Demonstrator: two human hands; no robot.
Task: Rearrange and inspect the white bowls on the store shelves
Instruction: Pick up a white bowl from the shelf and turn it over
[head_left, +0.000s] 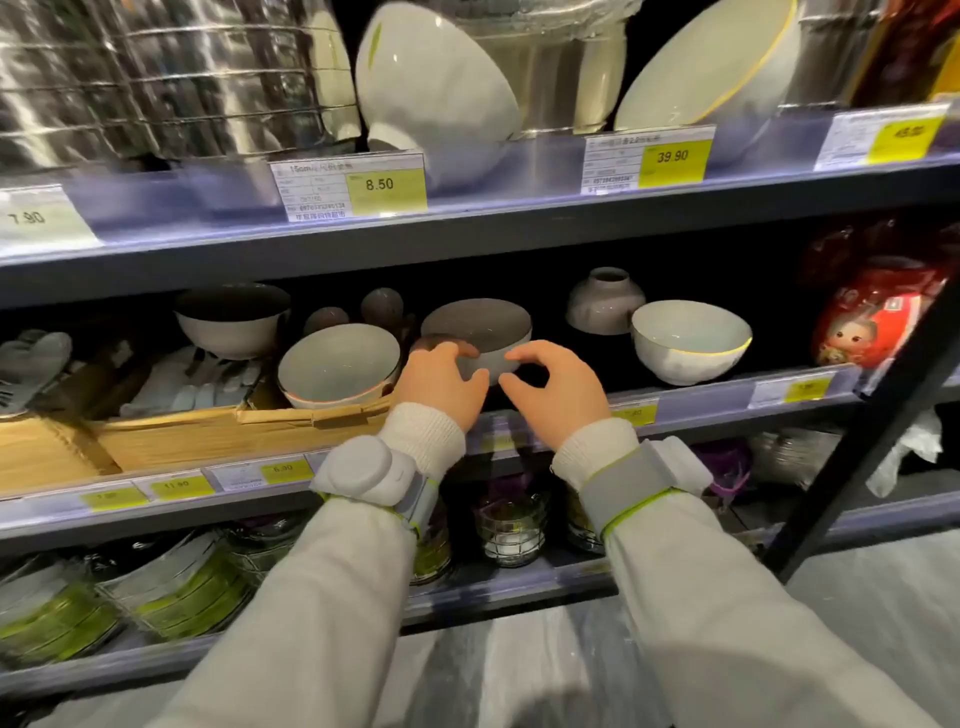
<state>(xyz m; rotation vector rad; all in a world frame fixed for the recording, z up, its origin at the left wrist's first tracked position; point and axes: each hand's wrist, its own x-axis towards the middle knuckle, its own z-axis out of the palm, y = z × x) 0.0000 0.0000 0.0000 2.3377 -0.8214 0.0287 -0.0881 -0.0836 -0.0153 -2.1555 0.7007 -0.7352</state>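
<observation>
Bowl (480, 332), white outside, grey inside, sits upright mid-frame on the middle shelf (727, 400), just beyond both hands. Left hand (441, 382) has curled fingers touching its left rim/wall; can't tell if it grips. Right hand (553, 389) is near the bowl's right side, fingers curled, apart from it, holding nothing. Left is nearer. Bowl looks empty. Cardboard box (208, 436) at left holds another white bowl (337, 366).
</observation>
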